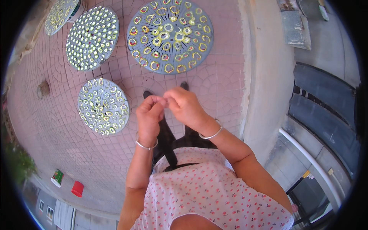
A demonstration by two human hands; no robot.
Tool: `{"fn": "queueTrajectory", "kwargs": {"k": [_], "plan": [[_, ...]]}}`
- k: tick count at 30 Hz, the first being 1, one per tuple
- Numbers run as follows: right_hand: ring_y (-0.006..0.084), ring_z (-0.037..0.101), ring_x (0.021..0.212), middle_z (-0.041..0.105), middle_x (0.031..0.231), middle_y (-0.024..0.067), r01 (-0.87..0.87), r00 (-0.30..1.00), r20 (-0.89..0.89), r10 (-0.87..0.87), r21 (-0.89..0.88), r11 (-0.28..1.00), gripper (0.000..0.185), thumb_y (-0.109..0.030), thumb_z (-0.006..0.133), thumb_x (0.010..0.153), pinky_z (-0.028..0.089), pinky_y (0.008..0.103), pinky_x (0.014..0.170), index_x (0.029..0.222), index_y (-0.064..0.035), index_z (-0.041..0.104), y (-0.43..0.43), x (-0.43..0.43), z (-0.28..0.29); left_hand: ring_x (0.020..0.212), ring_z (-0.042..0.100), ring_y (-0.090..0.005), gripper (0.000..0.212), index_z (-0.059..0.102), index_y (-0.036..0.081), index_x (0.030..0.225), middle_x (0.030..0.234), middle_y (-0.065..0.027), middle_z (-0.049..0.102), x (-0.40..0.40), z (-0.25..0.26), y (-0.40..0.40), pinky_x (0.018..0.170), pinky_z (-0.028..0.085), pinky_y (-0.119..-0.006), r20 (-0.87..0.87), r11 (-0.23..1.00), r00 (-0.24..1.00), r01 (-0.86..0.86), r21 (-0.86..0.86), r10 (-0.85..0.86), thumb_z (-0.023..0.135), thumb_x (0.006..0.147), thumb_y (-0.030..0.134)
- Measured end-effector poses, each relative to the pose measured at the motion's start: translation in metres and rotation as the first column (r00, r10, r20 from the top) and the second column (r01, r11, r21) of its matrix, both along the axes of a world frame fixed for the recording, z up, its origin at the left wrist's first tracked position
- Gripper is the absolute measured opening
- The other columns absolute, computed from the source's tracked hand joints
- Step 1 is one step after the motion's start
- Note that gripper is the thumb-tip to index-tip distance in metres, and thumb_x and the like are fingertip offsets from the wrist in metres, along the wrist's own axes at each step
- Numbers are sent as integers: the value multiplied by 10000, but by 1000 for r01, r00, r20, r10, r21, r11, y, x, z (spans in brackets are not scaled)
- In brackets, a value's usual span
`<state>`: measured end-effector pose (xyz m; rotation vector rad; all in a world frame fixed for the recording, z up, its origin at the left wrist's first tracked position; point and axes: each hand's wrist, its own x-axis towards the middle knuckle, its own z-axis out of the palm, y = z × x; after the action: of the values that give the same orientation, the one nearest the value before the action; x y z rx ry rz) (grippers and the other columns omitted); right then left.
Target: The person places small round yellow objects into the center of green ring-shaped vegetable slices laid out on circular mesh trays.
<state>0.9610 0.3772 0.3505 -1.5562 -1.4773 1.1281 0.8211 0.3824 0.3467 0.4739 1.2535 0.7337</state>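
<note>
My left hand (149,116) and my right hand (186,107) meet at the fingertips in front of my body, thumbs and forefingers pinched together. Whether something small is between them cannot be told. Beyond them, a large round grey slotted tray (192,64) bears bitter melon rings, some with red pulp inside. Left of my left hand, a smaller round tray (91,122) carries pale green-edged rings. Another round tray (101,59), farther off, is densely covered with small green-rimmed slices. Neither hand touches a tray.
A fourth tray (59,21) of rings rests by a bucket (78,12) at the far left. A stone (43,89), a red bucket (77,189) and a green tub (57,177) stand on the paving (138,83). A wall (261,72) and white pipe (309,161) are at right.
</note>
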Motion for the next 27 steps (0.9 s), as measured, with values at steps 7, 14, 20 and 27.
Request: {"fn": "queueTrajectory", "kwargs": {"k": [7, 14, 20, 27], "plan": [[349, 607, 715, 608, 798, 176, 15, 999, -51, -17, -55, 998, 58, -8, 576, 809, 475, 402, 620, 863, 4, 557, -8, 0, 13, 470, 355, -13, 50, 614, 8, 842, 611, 43, 496, -2, 9, -9, 413, 226, -180, -18, 1000, 1000, -3, 17, 3, 591, 864, 46], [335, 623, 708, 626, 777, 171, 29, 997, -67, -37, -110, 994, 48, -14, 588, 806, 491, 378, 613, 845, 8, 570, -14, 1, 18, 475, 343, -7, 32, 606, 9, 853, 633, 49, 494, -1, 16, -13, 413, 225, -180, -58, 999, 998, 36, 34, -34, 593, 862, 37], [357, 621, 714, 627, 780, 188, 7, 1000, -28, -8, -46, 999, 58, -2, 570, 813, 493, 396, 615, 868, 9, 558, -20, 0, 10, 488, 340, 2, 30, 609, 21, 839, 609, 69, 473, -2, 15, -19, 427, 226, -178, -52, 999, 998, 46, 6, -45, 613, 850, 49], [376, 616, 724, 628, 779, 198, -12, 1000, -15, 12, -42, 999, 61, 11, 546, 819, 494, 407, 628, 880, 12, 549, -23, -1, 10, 501, 341, 7, 38, 614, 37, 828, 605, 84, 462, -3, 16, -21, 441, 238, -178, -75, 998, 996, 51, -26, -53, 617, 850, 68]]}}
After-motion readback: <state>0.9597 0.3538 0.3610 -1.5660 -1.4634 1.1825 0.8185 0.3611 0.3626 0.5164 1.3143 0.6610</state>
